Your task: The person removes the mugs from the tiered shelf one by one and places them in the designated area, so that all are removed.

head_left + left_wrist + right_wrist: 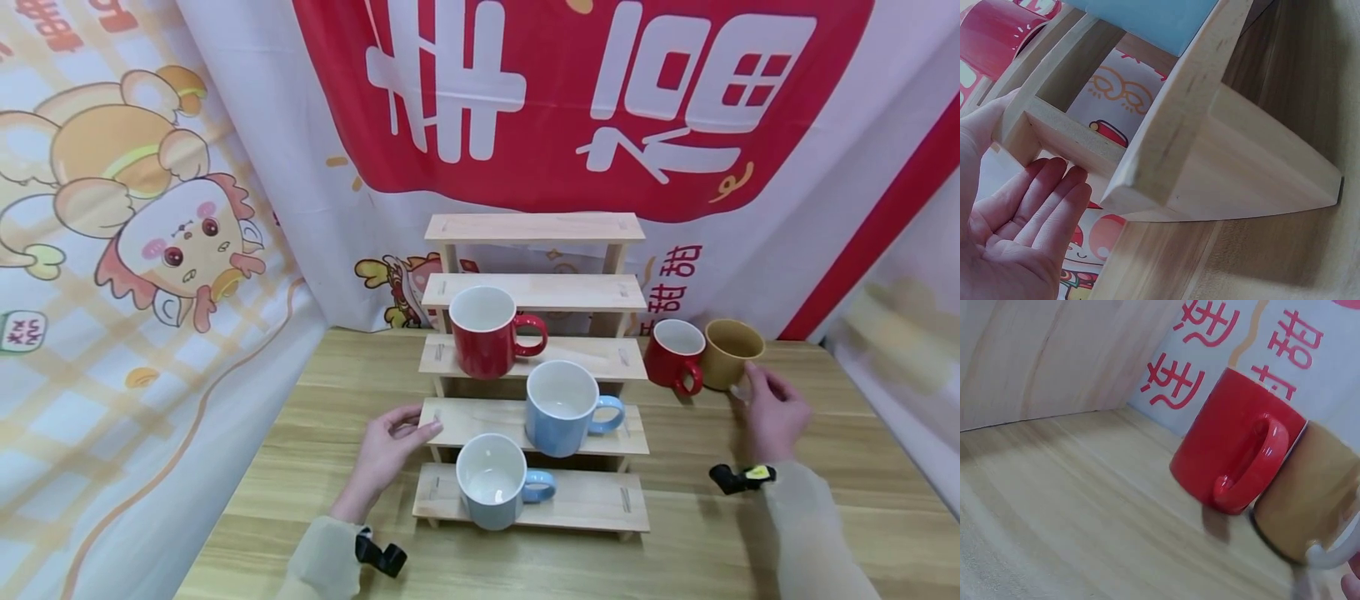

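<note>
The stepped rack (532, 226) looks like pale, matt wood; the desk (525, 571) shows smooth wood grain. The red mug (1222, 437) has a glossy, glazed finish, the brown mug (1307, 481) looks smooth, and the backdrop (247, 117) is printed cloth.

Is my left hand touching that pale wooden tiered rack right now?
Touching. The left wrist view shows it: the left hand grips the side of the pale wooden tiered rack, its fingers meeting wood from below.

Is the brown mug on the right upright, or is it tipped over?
Upright: in the head view, the brown mug has its opening facing up, like the neighbouring red mug.
</note>
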A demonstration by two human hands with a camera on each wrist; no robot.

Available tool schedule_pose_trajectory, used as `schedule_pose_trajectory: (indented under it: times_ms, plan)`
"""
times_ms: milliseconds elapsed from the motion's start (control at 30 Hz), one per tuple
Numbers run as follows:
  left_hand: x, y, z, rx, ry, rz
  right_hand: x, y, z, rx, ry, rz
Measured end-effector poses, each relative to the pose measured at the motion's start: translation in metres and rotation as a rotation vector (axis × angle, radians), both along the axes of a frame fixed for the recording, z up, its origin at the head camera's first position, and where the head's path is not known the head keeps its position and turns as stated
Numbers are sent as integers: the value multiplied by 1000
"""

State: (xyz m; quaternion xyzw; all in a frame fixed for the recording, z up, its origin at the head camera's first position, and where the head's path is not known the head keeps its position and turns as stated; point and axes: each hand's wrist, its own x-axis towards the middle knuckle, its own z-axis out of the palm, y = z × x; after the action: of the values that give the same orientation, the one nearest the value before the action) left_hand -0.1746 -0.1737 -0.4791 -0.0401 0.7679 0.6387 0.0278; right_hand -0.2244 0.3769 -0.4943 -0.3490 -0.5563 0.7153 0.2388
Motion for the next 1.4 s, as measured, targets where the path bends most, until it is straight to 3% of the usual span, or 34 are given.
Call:
schedule_pose_trajectory:
  times_ms: [167, 367, 567, 733, 1067, 1400]
  plan:
    - [0, 1, 0, 11, 0, 2, 1, -3, 22, 64, 55, -15]
    - [0, 1, -1, 5, -7, 5, 1, -17, 55, 124, 144, 42]
    - [0, 0, -3, 3, 4, 0, 4, -45, 86, 162, 124, 154]
    - [0, 0, -3, 0, 12, -1, 7, -68, 107, 261, 92, 230]
    - [-1, 1, 0, 7, -9, 2, 17, -100, 120, 463, 63, 365]
    - [0, 1, -1, 4, -14, 6, 25, -127, 133, 510, 48, 496]
